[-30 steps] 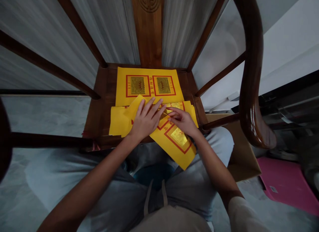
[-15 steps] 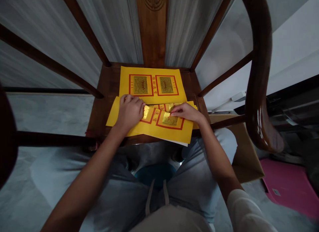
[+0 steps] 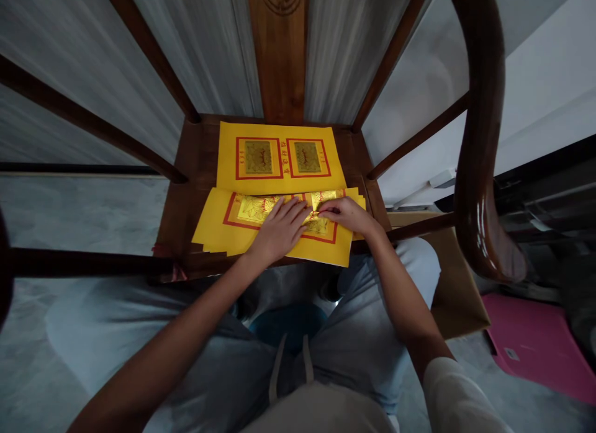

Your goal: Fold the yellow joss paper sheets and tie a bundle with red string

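A yellow paper sheet (image 3: 218, 225) with red frames and gold foil panels lies flat on top of a stack at the front of a dark wooden chair seat (image 3: 184, 197). My left hand (image 3: 279, 229) rests flat on it, fingers stretched toward the middle. My right hand (image 3: 347, 214) lies beside it, fingers bent, fingertips pressing the sheet near the right gold panel. A second yellow sheet (image 3: 279, 160) with two framed gold panels lies flat behind, toward the chair back.
The chair's curved armrest (image 3: 479, 141) rises at the right; slats and a carved back splat (image 3: 277, 48) stand behind. A cardboard box (image 3: 459, 296) and a pink flat item (image 3: 540, 346) lie on the floor at right. My knees sit under the seat's front edge.
The top sheet, angled and partly folded a second ago, now lies flat and square. My left hand went from a fist at the left edge to lying open at the middle.
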The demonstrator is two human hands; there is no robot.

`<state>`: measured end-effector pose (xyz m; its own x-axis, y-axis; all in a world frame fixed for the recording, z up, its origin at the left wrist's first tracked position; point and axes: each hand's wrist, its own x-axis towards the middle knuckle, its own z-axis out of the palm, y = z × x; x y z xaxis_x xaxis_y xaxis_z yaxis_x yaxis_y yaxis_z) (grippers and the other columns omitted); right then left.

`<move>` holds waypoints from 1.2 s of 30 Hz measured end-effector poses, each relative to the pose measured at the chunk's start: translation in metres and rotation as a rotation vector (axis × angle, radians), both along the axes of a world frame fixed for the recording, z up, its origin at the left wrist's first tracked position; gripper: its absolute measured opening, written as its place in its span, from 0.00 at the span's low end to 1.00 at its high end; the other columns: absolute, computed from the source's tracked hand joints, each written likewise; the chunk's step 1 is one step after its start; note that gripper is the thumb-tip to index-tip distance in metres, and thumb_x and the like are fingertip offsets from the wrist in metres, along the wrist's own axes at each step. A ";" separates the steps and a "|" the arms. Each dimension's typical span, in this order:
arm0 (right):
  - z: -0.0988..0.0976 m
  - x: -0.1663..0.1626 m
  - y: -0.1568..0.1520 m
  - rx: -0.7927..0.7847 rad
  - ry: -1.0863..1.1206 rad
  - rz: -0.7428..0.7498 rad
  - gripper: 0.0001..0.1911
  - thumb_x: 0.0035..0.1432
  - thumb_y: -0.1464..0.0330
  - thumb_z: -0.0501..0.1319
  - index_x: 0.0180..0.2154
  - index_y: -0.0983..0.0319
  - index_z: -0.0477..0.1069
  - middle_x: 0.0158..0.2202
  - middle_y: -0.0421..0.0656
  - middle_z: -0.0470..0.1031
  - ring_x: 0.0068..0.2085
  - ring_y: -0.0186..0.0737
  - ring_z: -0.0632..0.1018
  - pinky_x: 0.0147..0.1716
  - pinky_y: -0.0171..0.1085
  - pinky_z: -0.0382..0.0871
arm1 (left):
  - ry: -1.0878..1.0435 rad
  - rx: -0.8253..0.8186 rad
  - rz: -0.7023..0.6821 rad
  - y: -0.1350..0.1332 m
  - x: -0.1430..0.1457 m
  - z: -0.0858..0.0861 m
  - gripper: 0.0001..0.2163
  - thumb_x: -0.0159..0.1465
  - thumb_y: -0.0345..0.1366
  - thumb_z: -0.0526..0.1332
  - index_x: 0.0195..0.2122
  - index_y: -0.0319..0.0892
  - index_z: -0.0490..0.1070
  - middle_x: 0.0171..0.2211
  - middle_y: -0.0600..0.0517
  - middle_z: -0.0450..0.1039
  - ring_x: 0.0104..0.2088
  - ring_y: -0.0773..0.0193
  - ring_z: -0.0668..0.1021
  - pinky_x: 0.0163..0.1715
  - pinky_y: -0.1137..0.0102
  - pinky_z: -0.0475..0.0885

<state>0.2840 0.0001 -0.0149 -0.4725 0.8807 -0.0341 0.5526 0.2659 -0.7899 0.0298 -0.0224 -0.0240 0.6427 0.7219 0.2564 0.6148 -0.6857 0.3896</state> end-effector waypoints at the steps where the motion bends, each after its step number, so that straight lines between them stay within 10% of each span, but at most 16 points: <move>1: 0.000 0.001 0.000 -0.006 0.001 -0.004 0.12 0.66 0.64 0.63 0.40 0.62 0.83 0.36 0.43 0.85 0.35 0.40 0.79 0.37 0.36 0.68 | 0.006 -0.018 -0.006 -0.002 0.002 -0.003 0.22 0.75 0.38 0.51 0.68 0.42 0.68 0.69 0.42 0.69 0.73 0.47 0.65 0.75 0.46 0.52; 36: -0.009 0.039 -0.012 -0.214 0.181 -0.216 0.16 0.52 0.56 0.75 0.39 0.59 0.87 0.36 0.43 0.86 0.35 0.41 0.83 0.36 0.39 0.77 | 0.024 0.165 0.089 -0.002 -0.002 -0.001 0.17 0.75 0.34 0.51 0.60 0.38 0.71 0.53 0.40 0.75 0.57 0.47 0.74 0.69 0.47 0.63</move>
